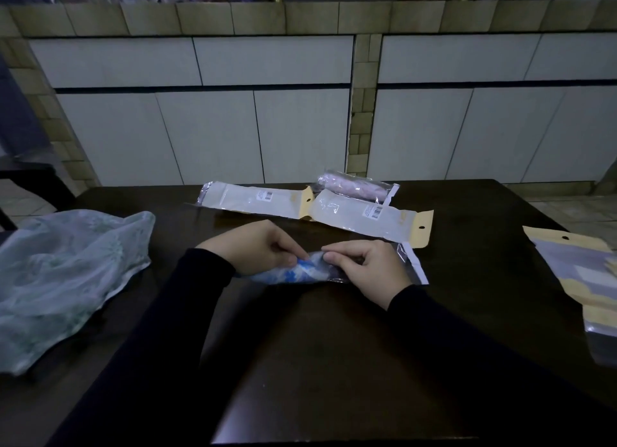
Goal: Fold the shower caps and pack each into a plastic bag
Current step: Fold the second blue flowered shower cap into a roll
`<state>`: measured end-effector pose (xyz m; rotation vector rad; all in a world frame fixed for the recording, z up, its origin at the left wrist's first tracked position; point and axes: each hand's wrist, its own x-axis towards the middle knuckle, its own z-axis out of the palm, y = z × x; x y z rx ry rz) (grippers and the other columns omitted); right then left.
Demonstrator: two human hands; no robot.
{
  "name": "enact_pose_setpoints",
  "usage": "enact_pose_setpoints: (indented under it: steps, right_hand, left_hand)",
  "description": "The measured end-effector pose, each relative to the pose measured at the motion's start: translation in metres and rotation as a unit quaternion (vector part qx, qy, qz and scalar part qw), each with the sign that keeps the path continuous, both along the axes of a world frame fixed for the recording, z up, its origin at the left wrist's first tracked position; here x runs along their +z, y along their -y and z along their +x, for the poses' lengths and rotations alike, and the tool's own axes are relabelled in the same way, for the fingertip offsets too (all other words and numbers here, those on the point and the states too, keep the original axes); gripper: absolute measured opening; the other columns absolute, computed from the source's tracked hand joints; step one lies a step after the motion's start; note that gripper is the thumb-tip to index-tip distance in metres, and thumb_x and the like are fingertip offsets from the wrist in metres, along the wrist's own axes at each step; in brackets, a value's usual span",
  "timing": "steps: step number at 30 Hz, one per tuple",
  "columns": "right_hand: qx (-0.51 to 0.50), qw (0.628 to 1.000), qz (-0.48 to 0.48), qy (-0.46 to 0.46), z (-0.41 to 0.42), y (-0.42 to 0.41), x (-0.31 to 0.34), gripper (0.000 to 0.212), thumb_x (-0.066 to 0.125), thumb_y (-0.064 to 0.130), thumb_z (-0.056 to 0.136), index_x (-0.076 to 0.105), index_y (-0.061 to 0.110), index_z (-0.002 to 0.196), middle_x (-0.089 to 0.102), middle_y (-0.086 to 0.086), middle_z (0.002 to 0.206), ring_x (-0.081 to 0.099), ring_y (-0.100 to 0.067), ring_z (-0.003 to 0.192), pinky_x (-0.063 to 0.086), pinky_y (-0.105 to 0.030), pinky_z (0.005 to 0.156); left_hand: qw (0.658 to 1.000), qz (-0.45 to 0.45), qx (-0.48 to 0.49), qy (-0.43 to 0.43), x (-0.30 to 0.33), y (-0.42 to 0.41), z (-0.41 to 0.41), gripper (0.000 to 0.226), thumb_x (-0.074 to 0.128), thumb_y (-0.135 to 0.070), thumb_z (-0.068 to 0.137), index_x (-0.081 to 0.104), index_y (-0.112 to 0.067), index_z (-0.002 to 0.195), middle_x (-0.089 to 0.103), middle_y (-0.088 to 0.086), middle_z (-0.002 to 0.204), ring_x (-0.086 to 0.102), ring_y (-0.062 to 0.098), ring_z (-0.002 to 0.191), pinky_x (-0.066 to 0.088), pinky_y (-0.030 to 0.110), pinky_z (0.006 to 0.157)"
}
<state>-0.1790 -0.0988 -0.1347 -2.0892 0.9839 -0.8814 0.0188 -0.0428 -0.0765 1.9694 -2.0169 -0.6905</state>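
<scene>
My left hand (257,246) curls its fingers (293,246) round the rolled blue-and-white shower cap (293,274), while my right hand (367,266) pinches the mouth of the clear plastic bag (405,263) around it, both low on the dark bench (334,346). Packed bags (350,209) lie beyond; a loose pale cap (66,279) sits left.

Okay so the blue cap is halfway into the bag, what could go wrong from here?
1. The folded blue shower cap may unroll, since the left hand pinches only its end while the right hand holds the clear plastic bag.
2. The bag's mouth could bunch or tear if the cap is forced in.
3. An elbow could drag the loose green shower cap off the table.
</scene>
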Motion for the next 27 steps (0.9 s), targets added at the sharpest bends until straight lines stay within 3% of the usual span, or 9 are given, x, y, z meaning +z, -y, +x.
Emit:
enact_pose_setpoints:
  steps: [4,7,12,17,21,27]
  right_hand:
    - [0.022,0.999,-0.018,-0.031,0.001,-0.003,0.0,0.021,0.068,0.021,0.087,0.073,0.024,0.107,0.066,0.02,0.102,0.057,0.009,0.093,0.039,0.0,0.081]
    - [-0.001,0.999,-0.014,-0.029,0.004,-0.004,0.0,0.013,0.068,0.024,0.087,0.074,0.028,0.099,0.066,0.02,0.09,0.059,0.005,0.089,0.041,-0.002,0.074]
    - [-0.015,1.0,-0.01,0.013,0.004,-0.005,-0.001,0.011,0.067,0.017,0.087,0.067,0.029,0.089,0.065,0.015,0.089,0.06,-0.001,0.088,0.05,-0.015,0.078]
    - [0.008,0.999,-0.043,0.016,0.008,-0.007,-0.004,0.012,0.065,0.013,0.087,0.066,0.025,0.088,0.063,0.015,0.088,0.058,0.001,0.088,0.048,-0.015,0.079]
    - [0.043,0.998,-0.043,0.017,0.008,-0.007,-0.004,0.013,0.069,0.014,0.085,0.069,0.023,0.095,0.063,0.018,0.091,0.058,0.002,0.092,0.048,-0.015,0.084]
    - [0.041,0.997,-0.055,-0.041,0.007,-0.006,-0.003,0.021,0.063,0.018,0.09,0.067,0.03,0.107,0.058,0.016,0.102,0.054,0.003,0.096,0.041,-0.005,0.083]
  left_hand:
    - [0.994,-0.021,0.012,-0.107,-0.009,-0.006,0.01,0.018,0.065,-0.015,0.09,0.074,-0.031,0.091,0.074,-0.01,0.097,0.067,0.005,0.094,0.049,0.028,0.098]
    - [0.993,0.003,0.008,-0.114,-0.009,-0.009,0.018,0.019,0.066,-0.017,0.089,0.074,-0.034,0.088,0.074,-0.012,0.092,0.066,0.002,0.09,0.049,0.022,0.092]
    - [0.991,0.015,0.001,-0.135,-0.01,-0.011,0.016,0.033,0.058,-0.006,0.093,0.069,-0.036,0.095,0.071,-0.017,0.098,0.062,-0.011,0.085,0.044,0.005,0.079]
    - [0.994,0.039,0.004,-0.103,-0.009,-0.014,0.018,0.033,0.059,-0.011,0.093,0.074,-0.04,0.092,0.072,-0.018,0.1,0.063,0.0,0.098,0.044,0.02,0.094]
    - [0.995,-0.007,0.005,-0.104,-0.012,-0.012,0.012,0.036,0.061,-0.012,0.092,0.073,-0.045,0.085,0.073,-0.015,0.094,0.065,0.004,0.096,0.046,0.026,0.098]
    - [0.996,-0.001,0.019,-0.089,-0.01,-0.015,0.016,0.034,0.058,-0.013,0.093,0.072,-0.044,0.09,0.07,-0.02,0.099,0.062,0.0,0.097,0.044,0.023,0.099]
